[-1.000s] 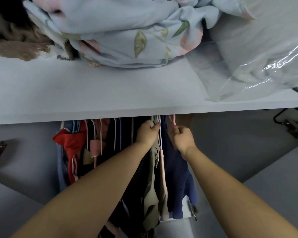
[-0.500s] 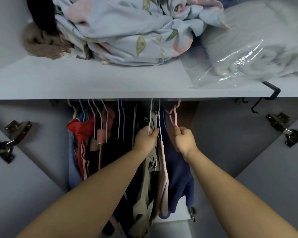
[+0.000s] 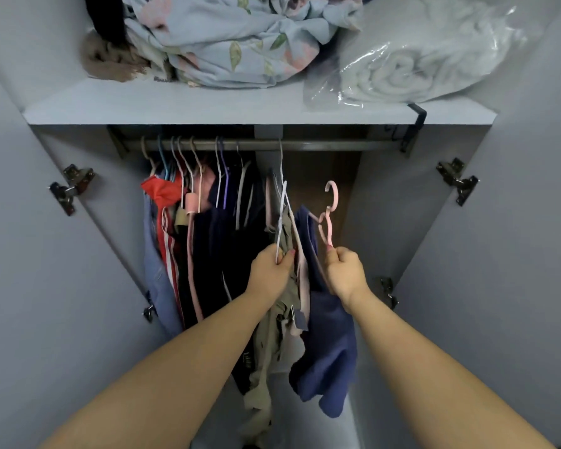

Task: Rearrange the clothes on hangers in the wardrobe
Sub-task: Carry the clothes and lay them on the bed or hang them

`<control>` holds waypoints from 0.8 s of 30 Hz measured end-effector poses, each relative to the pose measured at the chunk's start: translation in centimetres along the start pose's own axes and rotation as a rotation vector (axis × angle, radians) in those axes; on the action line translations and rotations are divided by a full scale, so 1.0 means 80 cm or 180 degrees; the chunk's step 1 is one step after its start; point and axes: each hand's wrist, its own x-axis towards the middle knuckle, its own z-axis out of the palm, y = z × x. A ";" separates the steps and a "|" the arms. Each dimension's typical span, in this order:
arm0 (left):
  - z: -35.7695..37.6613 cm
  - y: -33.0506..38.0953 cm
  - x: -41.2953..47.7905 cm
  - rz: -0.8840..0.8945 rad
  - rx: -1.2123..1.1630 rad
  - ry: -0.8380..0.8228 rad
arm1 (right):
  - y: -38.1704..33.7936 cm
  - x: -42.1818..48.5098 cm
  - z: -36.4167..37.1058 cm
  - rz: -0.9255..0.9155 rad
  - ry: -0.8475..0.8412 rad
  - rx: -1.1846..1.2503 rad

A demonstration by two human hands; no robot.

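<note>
Two bare hands reach into the open wardrobe, each holding a hanger by its neck. The left hand (image 3: 269,272) curls its fingers round the thin white hanger (image 3: 281,215), thumb pressed against the wire; this hanger's hook reaches up to the metal rail (image 3: 321,145), and an olive garment (image 3: 272,335) hangs crumpled from it down past the forearm. The right hand (image 3: 345,272) pinches the lower stem of a pink hanger (image 3: 329,218) between thumb and curled fingers. Its hook stands free in the air, below the rail and not touching it. A navy-blue garment (image 3: 327,351) droops from that hanger, just beside the olive one.

Left of the hands a packed row of clothes hangs on the rail: a red garment (image 3: 162,191) with white stripes, a blue one at the far left, and several dark pieces on pale hangers. To the right of the white hanger's hook the rail is bare.

Above, the white shelf (image 3: 175,108) carries floral bedding (image 3: 234,37), a brown fuzzy item (image 3: 110,63) at its left and a rolled blanket in a clear plastic bag (image 3: 418,66) at its right. A black hook (image 3: 415,124) clips over the shelf edge. Metal hinges (image 3: 70,187) show on both open doors.
</note>
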 end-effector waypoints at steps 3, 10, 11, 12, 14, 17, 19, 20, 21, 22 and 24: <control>0.009 0.005 -0.045 -0.0016 0.0141 -0.0085 | 0.016 -0.044 -0.017 0.0085 0.0006 -0.0019; 0.047 0.028 -0.116 -0.0104 0.0206 -0.0517 | 0.046 -0.133 -0.082 0.0373 0.0491 0.0095; 0.052 0.029 -0.126 -0.0126 0.0152 -0.0598 | 0.050 -0.148 -0.091 0.0419 0.0597 0.0109; 0.055 0.029 -0.137 -0.0158 0.0057 -0.0677 | 0.054 -0.164 -0.100 0.0471 0.0703 0.0113; 0.059 0.027 -0.161 -0.0199 -0.0170 -0.0847 | 0.061 -0.195 -0.112 0.0611 0.0923 0.0128; 0.058 0.009 -0.201 -0.0134 -0.0240 -0.1197 | 0.075 -0.253 -0.115 0.0862 0.1209 0.0140; 0.055 -0.005 -0.231 -0.0123 -0.0238 -0.1539 | 0.088 -0.295 -0.107 0.1004 0.1337 0.0090; 0.055 -0.010 -0.247 -0.0114 -0.0224 -0.1716 | 0.094 -0.316 -0.100 0.1070 0.1386 0.0049; 0.055 -0.014 -0.263 -0.0088 -0.0188 -0.1861 | 0.101 -0.337 -0.093 0.1145 0.1449 0.0016; 0.056 -0.018 -0.280 -0.0033 -0.0118 -0.1982 | 0.109 -0.357 -0.087 0.1220 0.1541 -0.0002; 0.058 -0.019 -0.319 0.0083 -0.0066 -0.2218 | 0.123 -0.398 -0.080 0.1361 0.1744 0.0024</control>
